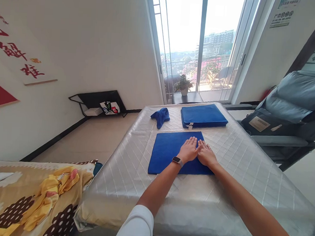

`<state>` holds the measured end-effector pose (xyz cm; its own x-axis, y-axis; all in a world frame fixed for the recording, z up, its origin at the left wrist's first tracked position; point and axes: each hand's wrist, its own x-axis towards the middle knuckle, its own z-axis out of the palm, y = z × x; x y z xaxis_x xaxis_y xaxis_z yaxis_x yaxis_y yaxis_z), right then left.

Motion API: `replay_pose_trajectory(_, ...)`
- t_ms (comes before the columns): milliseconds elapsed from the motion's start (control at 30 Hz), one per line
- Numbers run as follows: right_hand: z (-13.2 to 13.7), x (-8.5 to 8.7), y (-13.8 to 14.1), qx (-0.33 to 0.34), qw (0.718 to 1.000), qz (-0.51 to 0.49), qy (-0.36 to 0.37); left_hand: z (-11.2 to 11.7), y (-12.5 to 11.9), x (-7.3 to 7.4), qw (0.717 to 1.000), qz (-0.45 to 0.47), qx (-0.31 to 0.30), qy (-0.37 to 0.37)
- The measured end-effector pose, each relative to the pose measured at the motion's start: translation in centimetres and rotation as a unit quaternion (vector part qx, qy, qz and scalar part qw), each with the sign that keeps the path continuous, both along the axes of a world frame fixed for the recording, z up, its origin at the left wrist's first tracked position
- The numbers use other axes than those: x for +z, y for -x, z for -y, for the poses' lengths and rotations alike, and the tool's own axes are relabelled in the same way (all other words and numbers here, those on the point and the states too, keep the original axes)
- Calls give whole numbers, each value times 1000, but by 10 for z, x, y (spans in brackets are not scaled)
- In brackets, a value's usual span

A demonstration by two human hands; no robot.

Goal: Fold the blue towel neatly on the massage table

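A blue towel (pixel 166 154) lies flat as a neat rectangle on the plastic-covered mattress (pixel 127 180). Both palms press down on its right part, side by side. My left hand (pixel 189 149), with a smartwatch (pixel 176 160) at the wrist, has its fingers stretched out and pointing away from me. Beside it, my right hand (pixel 206 153) lies flat too and covers part of the towel's right edge. Behind them sits a stack of folded blue towels (pixel 204 114) with a white tag at its near corner. A crumpled blue cloth (pixel 161 117) lies to the left of that stack.
At the left stands a bed with a patterned sheet (pixel 14 184) and a yellow garment (pixel 48 193). A grey recliner (pixel 289 104) is on the right. A potted plant (pixel 184 86) stands beyond the mattress by the glass door. A black rack (pixel 99 102) rests against the wall.
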<state>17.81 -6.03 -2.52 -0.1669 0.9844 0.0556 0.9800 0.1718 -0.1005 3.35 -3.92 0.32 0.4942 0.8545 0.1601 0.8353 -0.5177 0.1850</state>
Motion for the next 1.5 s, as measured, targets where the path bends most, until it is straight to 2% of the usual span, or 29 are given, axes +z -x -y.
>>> replay_pose_trajectory(67,2,1,-2,17,1000,10,0,3,-31,-4,999,1,-27,32)
replay_pose_trajectory(100,3,1,-2,21,1000,13,1,4,-37,-7,999,-1,-25,45)
replay_pose_trajectory(167,3,2,-1,13,1000,10,2,5,-33,-12,998,-6,-10,54)
replay_pose_trajectory(267,3,4,2,-10,1000,-3,0,10,5,-16,999,-13,25,41)
replay_pose_trajectory(467,1,9,6,-21,1000,-12,12,28,115,-17,984,-57,160,47)
replay_pose_trajectory(567,10,12,5,-27,1000,2,4,41,159,-20,975,-70,205,40)
replay_pose_trajectory(667,32,13,2,-14,1000,10,-1,51,185,-23,973,-79,214,31)
replay_pose_trajectory(733,50,11,-1,2,1000,8,-2,54,188,-21,972,-89,217,22)
replay_pose_trajectory(800,66,7,-4,10,1000,2,-2,56,176,-13,971,-94,220,3)
replay_pose_trajectory(867,76,3,-6,11,1000,-2,-4,57,146,-4,977,-82,196,-19)
replay_pose_trajectory(900,79,1,-6,9,1000,-2,-4,58,125,0,983,-69,168,-25)
replay_pose_trajectory(967,81,-1,-6,4,1000,-2,-4,62,75,5,996,-43,72,-19)
replay_pose_trajectory(1033,81,-2,-7,5,1000,-1,-4,67,25,4,1000,-15,-16,-16)
replay_pose_trajectory(1100,81,-3,-7,16,1000,1,-5,71,-10,-1,998,3,-57,-3)
replay_pose_trajectory(1133,81,-3,-7,20,1000,2,-6,72,-20,-4,998,7,-64,5)
replay_pose_trajectory(1200,82,-2,-7,18,1000,0,-6,73,-20,-9,998,4,-57,19)
replay_pose_trajectory(1300,82,-1,-6,3,1000,-5,-2,75,19,-14,999,-16,-22,24)
replay_pose_trajectory(1500,81,-1,-3,-1,1000,-11,4,100,144,-19,985,-92,138,42)
